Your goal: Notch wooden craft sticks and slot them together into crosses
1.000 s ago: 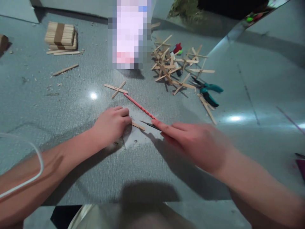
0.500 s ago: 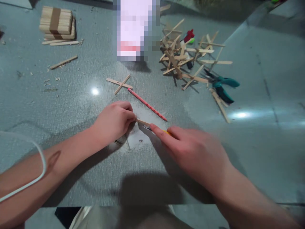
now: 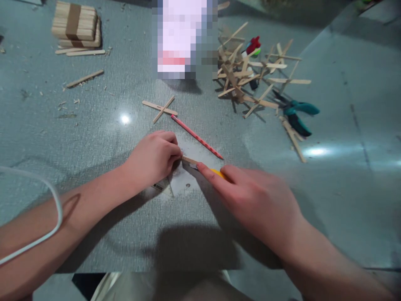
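Note:
My left hand [image 3: 156, 152] pinches one end of a wooden craft stick [image 3: 189, 160], whose other part points toward my right hand. In my right hand [image 3: 250, 192] is a yellow utility knife [image 3: 218, 173], its blade close against the stick and the index finger stretched along it. Whether the blade has bitten into the wood I cannot tell. Under the hands lies a pale, dusty patch with a clear ruler-like piece [image 3: 163, 187] partly hidden by my left hand. Just beyond, a red pencil [image 3: 197, 137] lies beside two crossed craft sticks [image 3: 161, 109].
Banded bundles of craft sticks [image 3: 75, 25] stand at the back left, with a loose stick [image 3: 85, 78] and shavings nearer. A heap of joined sticks [image 3: 238, 75] and teal-handled pliers [image 3: 297, 113] are at the right. A white cable [image 3: 56, 205] loops over my left forearm.
The whole view has shifted slightly, so the table items sit a little to the right. Both hands keep their grips on the stick and knife, with hardly any movement between them.

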Motion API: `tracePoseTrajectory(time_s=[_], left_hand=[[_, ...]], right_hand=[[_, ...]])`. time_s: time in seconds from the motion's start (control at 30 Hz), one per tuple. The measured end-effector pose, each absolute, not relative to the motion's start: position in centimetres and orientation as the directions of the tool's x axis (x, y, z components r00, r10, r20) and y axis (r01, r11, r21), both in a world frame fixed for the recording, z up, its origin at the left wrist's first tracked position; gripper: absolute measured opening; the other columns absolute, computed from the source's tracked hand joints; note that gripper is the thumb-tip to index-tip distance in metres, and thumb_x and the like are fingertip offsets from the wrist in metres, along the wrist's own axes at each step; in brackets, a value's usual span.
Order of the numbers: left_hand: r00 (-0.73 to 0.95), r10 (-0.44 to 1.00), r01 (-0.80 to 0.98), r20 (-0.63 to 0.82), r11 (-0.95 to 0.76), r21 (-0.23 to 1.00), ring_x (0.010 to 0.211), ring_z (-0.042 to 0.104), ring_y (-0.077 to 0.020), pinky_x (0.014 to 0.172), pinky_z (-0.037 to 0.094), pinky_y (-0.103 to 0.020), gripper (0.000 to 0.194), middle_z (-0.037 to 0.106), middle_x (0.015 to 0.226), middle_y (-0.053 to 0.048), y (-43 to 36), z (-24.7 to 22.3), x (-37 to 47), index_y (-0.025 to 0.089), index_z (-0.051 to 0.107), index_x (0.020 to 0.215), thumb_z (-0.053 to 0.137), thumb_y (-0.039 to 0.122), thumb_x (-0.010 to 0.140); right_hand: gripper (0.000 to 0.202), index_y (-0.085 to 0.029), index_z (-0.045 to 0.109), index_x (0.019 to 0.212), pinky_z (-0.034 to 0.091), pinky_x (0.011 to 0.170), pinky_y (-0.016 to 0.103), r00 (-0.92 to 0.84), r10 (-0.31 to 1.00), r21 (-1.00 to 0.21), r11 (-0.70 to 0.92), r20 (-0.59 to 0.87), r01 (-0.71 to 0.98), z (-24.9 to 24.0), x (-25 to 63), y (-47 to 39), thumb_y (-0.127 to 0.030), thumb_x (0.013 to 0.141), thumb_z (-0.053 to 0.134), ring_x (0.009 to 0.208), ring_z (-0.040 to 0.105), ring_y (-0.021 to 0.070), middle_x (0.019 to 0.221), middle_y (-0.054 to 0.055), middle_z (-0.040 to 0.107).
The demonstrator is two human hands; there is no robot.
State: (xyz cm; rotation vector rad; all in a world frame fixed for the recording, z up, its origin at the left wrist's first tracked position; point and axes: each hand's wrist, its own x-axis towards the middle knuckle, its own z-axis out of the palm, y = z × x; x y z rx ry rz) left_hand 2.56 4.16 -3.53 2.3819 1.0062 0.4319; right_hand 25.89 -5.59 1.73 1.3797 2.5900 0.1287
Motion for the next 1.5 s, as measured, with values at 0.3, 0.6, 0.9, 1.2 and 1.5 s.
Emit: tracePoseTrajectory(time_s=[0.3, 0.6, 0.9, 1.2, 1.5], left_hand=[[0.671, 0.739, 0.585, 0.061, -0.578, 0.569, 0.080, 0.066, -0.0191, 0.068, 0.048, -0.033, 0.022, 0.073, 0.087, -0.005, 4.2, -3.3, 2.7, 0.019, 0.083, 0.081, 0.067, 0.014, 0.094], [0.653, 0.755, 0.577, 0.064, -0.550, 0.604, 0.076, 0.067, -0.0175, 0.067, 0.048, -0.032, 0.026, 0.073, 0.085, -0.004, 4.4, -3.8, 2.8, 0.020, 0.084, 0.080, 0.064, 0.008, 0.091], [0.655, 0.755, 0.541, 0.041, -0.506, 0.672, 0.074, 0.068, -0.0166, 0.069, 0.050, -0.031, 0.026, 0.075, 0.084, -0.004, 4.8, -4.1, 2.8, 0.020, 0.086, 0.083, 0.065, 0.005, 0.090], [0.656, 0.755, 0.565, -0.003, -0.489, 0.665, 0.077, 0.069, -0.0173, 0.072, 0.051, -0.032, 0.025, 0.075, 0.084, -0.004, 5.1, -4.0, 2.9, 0.019, 0.086, 0.081, 0.066, 0.005, 0.090], [0.646, 0.763, 0.560, -0.026, -0.451, 0.695, 0.074, 0.067, -0.0160, 0.070, 0.050, -0.031, 0.021, 0.074, 0.082, -0.003, 5.2, -4.0, 2.9, 0.018, 0.087, 0.082, 0.071, 0.007, 0.090]], right_hand=[[0.053, -0.027, 0.071, 0.146, 0.018, 0.058, 0.034, -0.528, 0.836, 0.158, 0.548, -0.151, 0.822, 1.9, 25.7, -5.6, -0.008, 0.100, 0.052, 0.056, 0.047, 0.0162, 0.070, 0.002, 0.062], [0.059, -0.026, 0.066, 0.151, 0.018, 0.056, 0.033, -0.504, 0.829, 0.229, 0.553, -0.241, 0.801, 2.8, 24.6, -5.5, -0.009, 0.096, 0.051, 0.053, 0.049, 0.0172, 0.068, 0.002, 0.061], [0.059, -0.027, 0.067, 0.151, 0.015, 0.054, 0.034, -0.415, 0.815, 0.266, 0.538, -0.404, 0.799, 4.9, 22.8, -4.4, -0.010, 0.095, 0.058, 0.050, 0.057, 0.0175, 0.070, 0.004, 0.066], [0.072, -0.032, 0.056, 0.161, 0.016, 0.052, 0.033, -0.357, 0.766, 0.299, 0.567, -0.534, 0.768, 4.8, 22.8, -3.6, -0.006, 0.094, 0.058, 0.056, 0.066, 0.0189, 0.079, 0.005, 0.072], [0.070, -0.034, 0.062, 0.156, 0.013, 0.052, 0.033, -0.395, 0.773, 0.293, 0.577, -0.496, 0.762, 4.5, 23.2, -3.5, -0.005, 0.091, 0.061, 0.053, 0.062, 0.0167, 0.076, 0.004, 0.071]])
